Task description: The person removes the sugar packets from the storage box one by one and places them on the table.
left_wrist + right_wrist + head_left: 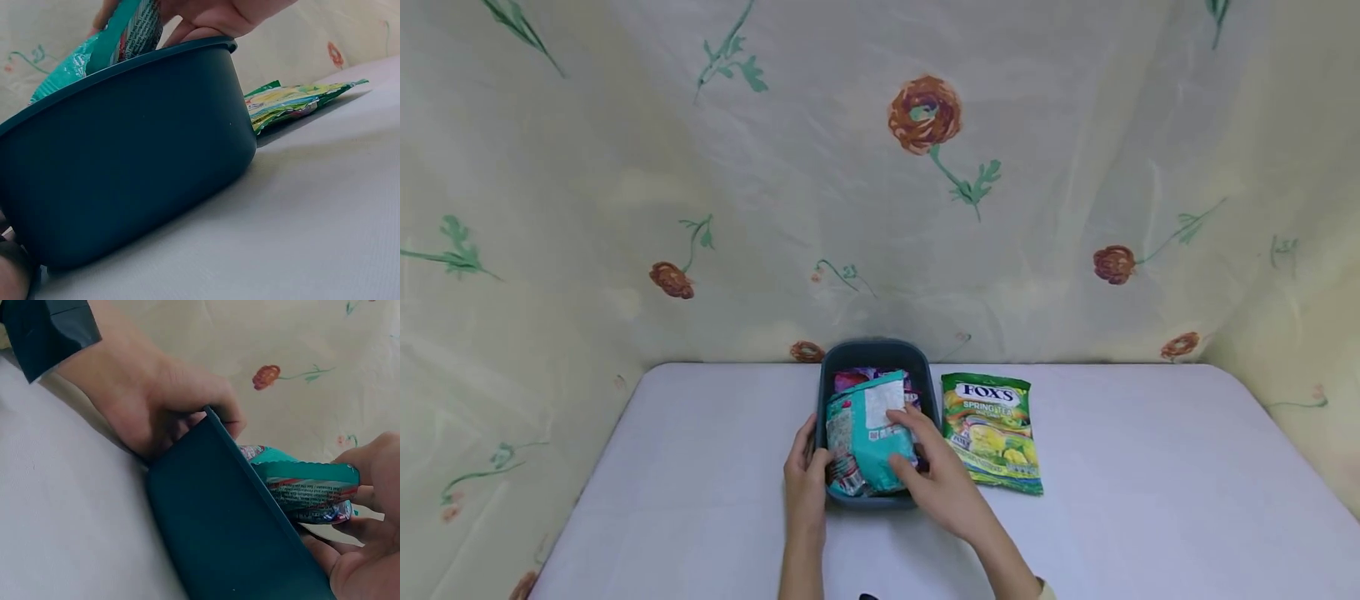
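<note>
The teal packet (876, 462) is crinkled and glossy, with a pale panel near its top, small printing and a serrated teal edge; reddish and dark print shows along its side. It lies inside the dark blue container (131, 162), on top of purple wrappers (853, 379), and in both wrist views part of it rises above the rim.

The right hand (940, 479) grips the packet at its right side, index finger and thumb set apart on its face, the other fingers bent and partly hidden. The left hand (805, 471) holds the container's left wall, its thumb hooked over the rim and its fingers along the outside.

A green and yellow packet marked FOX'S SPRING TEA (992, 433) lies flat just to the right of the container, on the white table (700, 467). A flowered cloth (775, 192) hangs behind. The right hand covers some of the teal packet, and the container's wall hides its lower part from the wrist cameras
</note>
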A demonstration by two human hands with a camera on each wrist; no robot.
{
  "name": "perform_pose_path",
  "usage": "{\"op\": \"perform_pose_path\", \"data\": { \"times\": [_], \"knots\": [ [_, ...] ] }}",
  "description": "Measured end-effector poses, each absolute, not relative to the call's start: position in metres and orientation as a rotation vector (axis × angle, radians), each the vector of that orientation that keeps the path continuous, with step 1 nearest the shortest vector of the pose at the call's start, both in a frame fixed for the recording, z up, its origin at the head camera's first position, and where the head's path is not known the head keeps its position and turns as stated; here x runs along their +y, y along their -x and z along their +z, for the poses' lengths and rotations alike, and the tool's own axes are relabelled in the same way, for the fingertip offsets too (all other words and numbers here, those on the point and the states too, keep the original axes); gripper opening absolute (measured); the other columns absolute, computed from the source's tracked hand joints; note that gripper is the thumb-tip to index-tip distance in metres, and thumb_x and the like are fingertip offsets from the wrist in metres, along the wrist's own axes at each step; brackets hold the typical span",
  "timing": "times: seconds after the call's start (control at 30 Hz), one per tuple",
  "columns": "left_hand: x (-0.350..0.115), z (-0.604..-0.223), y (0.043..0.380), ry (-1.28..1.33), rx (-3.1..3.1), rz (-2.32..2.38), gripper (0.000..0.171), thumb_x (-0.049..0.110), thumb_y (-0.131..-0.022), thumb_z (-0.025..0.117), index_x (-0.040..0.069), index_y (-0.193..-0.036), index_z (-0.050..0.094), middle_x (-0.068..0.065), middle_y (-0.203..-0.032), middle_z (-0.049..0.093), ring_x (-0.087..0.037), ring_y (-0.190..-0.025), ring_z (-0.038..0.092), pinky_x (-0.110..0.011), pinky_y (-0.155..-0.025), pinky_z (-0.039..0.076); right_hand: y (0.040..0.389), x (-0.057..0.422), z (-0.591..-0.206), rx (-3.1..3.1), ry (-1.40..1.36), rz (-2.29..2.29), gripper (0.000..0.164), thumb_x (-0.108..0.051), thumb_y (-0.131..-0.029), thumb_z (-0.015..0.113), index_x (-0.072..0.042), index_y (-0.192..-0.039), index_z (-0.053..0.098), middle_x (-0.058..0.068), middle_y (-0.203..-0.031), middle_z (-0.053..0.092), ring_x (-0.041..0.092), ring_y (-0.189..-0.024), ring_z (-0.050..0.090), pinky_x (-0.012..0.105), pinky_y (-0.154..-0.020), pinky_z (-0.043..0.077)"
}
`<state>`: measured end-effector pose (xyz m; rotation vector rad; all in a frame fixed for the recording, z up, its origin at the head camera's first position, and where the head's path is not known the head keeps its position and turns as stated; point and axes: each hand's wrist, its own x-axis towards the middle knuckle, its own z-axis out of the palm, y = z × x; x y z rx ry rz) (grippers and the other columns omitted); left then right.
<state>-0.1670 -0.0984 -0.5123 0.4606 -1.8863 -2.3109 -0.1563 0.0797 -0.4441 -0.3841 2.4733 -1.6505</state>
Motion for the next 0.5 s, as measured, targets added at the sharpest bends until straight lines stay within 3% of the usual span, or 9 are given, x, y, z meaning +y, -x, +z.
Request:
{"op": "perform_pose_path", "data": {
  "times": [0.1, 0.27, 0.5],
  "knots": [
    [-0.0987, -0.5116, 0.168, -0.466, -1.887, -2.312, 0.057, 0.007, -0.084, 0.047, 0.022, -0.139, 0.047, -0.001, -0.152, 0.035, -0.017, -0.143, 0.026, -0.043, -0.116, 0.022, 0.1574, 0.0796, -0.4443, 2.448, 0.367, -1.696, 0.051, -0.011, -0.093, 0.056, -0.025, -0.14, 0.043, 0.005, -0.155, 0.026, 0.03, -0.14, 0.033, 0.05, -0.105, 0.038],
    [-0.0989, -0.51, 0.1674, -0.47, -1.901, -2.301, 0.057, 0.006, -0.084, 0.047, 0.021, -0.139, 0.046, -0.001, -0.152, 0.035, -0.017, -0.144, 0.025, -0.042, -0.116, 0.021, 0.1591, 0.0795, -0.4459, 2.313, 0.256, -1.839, 0.051, -0.006, -0.092, 0.055, -0.028, -0.136, 0.045, 0.006, -0.156, 0.023, 0.039, -0.13, 0.044, 0.045, -0.094, 0.049],
    [-0.0972, -0.5097, 0.168, -0.479, -1.901, -2.297, 0.058, 0.005, -0.084, 0.046, 0.021, -0.14, 0.046, -0.002, -0.151, 0.036, -0.018, -0.142, 0.028, -0.043, -0.115, 0.023, 0.1609, 0.0839, -0.4455, 2.271, 0.207, -1.939, 0.047, -0.005, -0.092, 0.052, -0.029, -0.133, 0.049, -0.002, -0.154, 0.028, 0.034, -0.125, 0.052, 0.034, -0.087, 0.053]
  ]
}}
